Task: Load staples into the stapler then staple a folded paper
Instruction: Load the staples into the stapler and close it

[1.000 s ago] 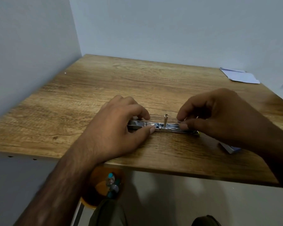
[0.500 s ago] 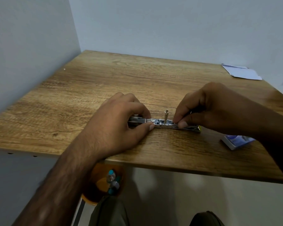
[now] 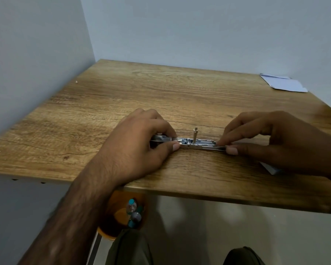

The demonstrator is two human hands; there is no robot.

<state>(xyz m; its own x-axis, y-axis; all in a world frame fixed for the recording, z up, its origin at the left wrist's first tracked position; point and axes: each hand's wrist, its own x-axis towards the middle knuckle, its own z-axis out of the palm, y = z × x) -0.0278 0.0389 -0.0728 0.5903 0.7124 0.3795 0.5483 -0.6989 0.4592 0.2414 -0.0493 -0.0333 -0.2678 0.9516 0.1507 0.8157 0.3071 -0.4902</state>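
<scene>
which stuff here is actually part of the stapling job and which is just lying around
For the job:
- opened stapler, held at both ends by the left hand and right hand
- folded paper at the table's far right corner
- small box, probably staples, mostly hidden under the right wrist

Lying about:
- bottles in the orange bin below the table

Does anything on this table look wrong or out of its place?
Nothing looks damaged or spilled. The stapler lies opened flat on the table, held by the left hand and the right hand. The paper sits near the far right corner.
</scene>
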